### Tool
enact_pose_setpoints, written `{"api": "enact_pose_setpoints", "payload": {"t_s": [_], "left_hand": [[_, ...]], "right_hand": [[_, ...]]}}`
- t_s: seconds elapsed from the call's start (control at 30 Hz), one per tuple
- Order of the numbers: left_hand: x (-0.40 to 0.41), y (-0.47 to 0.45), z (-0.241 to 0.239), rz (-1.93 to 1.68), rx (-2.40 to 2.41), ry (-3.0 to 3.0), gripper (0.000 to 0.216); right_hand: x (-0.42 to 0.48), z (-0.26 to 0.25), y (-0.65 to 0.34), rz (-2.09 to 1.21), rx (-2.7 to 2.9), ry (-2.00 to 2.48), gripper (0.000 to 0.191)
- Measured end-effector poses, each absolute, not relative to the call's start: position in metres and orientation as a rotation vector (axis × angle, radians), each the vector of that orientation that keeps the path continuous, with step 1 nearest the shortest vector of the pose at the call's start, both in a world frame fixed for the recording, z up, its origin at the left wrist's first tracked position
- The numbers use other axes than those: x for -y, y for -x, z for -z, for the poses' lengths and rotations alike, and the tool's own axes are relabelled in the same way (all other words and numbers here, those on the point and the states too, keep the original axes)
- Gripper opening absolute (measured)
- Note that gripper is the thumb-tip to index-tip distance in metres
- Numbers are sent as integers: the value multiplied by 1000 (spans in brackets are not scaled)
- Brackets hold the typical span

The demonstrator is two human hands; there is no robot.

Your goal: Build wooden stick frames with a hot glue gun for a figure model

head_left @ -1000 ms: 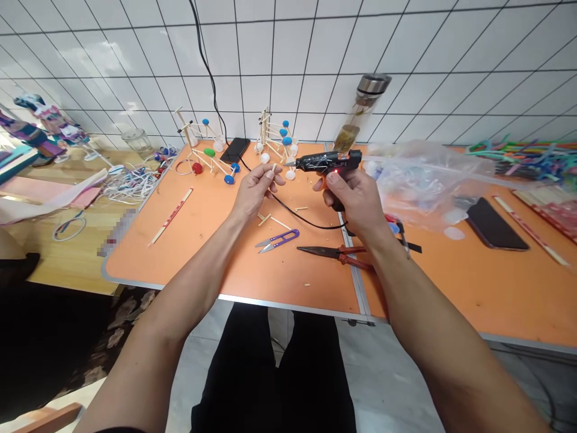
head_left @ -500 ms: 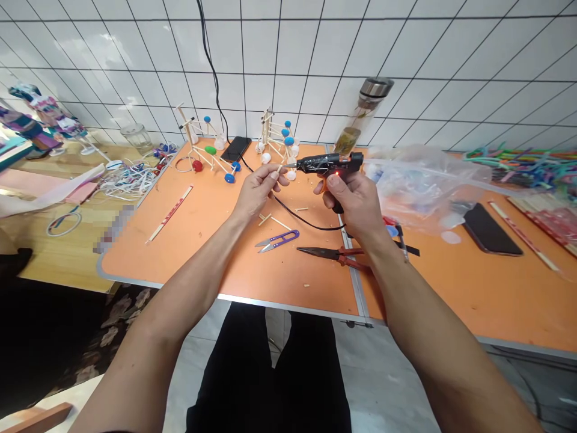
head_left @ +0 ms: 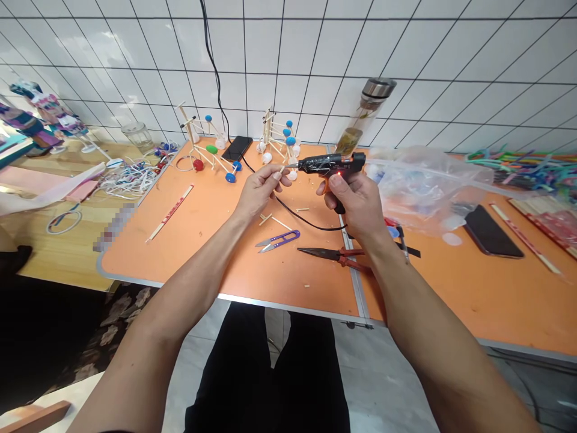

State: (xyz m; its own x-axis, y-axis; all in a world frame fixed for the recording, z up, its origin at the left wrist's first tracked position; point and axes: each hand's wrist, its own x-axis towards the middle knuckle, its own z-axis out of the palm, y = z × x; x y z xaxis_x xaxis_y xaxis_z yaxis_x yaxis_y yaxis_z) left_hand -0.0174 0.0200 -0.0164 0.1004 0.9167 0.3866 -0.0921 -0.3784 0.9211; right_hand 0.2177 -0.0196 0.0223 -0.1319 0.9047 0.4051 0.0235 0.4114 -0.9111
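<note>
Busy Orange Table [head_left: 261, 276]

Purple snips [head_left: 283, 242] lie beside red-handled pliers [head_left: 334, 255]. Short sticks [head_left: 282, 224] lie behind the snips. Two stick-and-ball shapes [head_left: 211, 149] stand at the back, a black phone [head_left: 237, 148] between them. A see-through bag [head_left: 419, 189] sits to the right.

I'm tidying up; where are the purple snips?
Head view: the snips lie on the orange table near centre, just left of the red-handled pliers.

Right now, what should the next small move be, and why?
Probably a light squeeze of the glue gun: the right hand grips it, its red light glows, and its nozzle is at or very near the thin wooden stick pinched in the left hand. Any glue there is too small to see.
</note>
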Motion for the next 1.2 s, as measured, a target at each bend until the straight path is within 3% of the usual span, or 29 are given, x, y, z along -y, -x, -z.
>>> {"api": "enact_pose_setpoints", "payload": {"t_s": [0.5, 1.0, 1.2], "left_hand": [[-16, 16, 13, -1423, -866, -1468, 20], [-18, 18, 15, -1432, -820, -1481, 22], [-18, 18, 16, -1424, -830, -1479, 25]], "right_hand": [[19, -22, -217, -934, 1505, 876, 67], [13, -13, -223, -895, 1569, 839, 52], [13, -14, -222, -904, 1552, 832, 56]]}}
